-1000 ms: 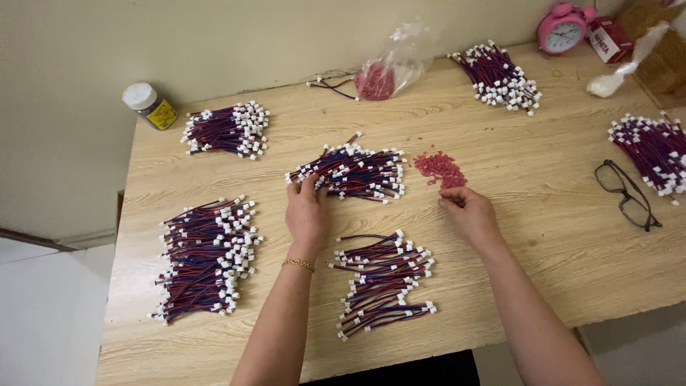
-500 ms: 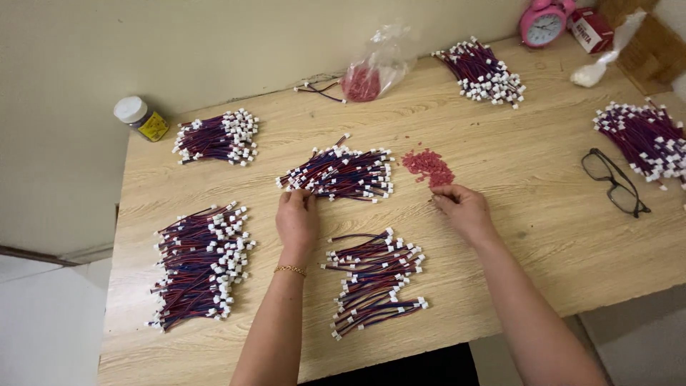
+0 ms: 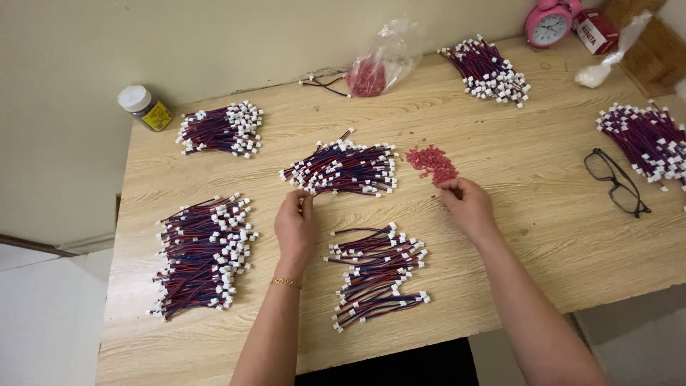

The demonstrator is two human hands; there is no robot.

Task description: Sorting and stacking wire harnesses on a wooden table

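The left hand (image 3: 296, 227) has its fingers pinched shut on the near end of a wire from the middle bundle of red-and-blue leads (image 3: 343, 169), just beyond its fingertips. The right hand (image 3: 468, 206) curls its fingers loosely at the near edge of the small red pile (image 3: 431, 161), whether gripping a piece I cannot tell. Between both wrists lies another wire heap (image 3: 377, 273) on the tabletop (image 3: 522, 143).
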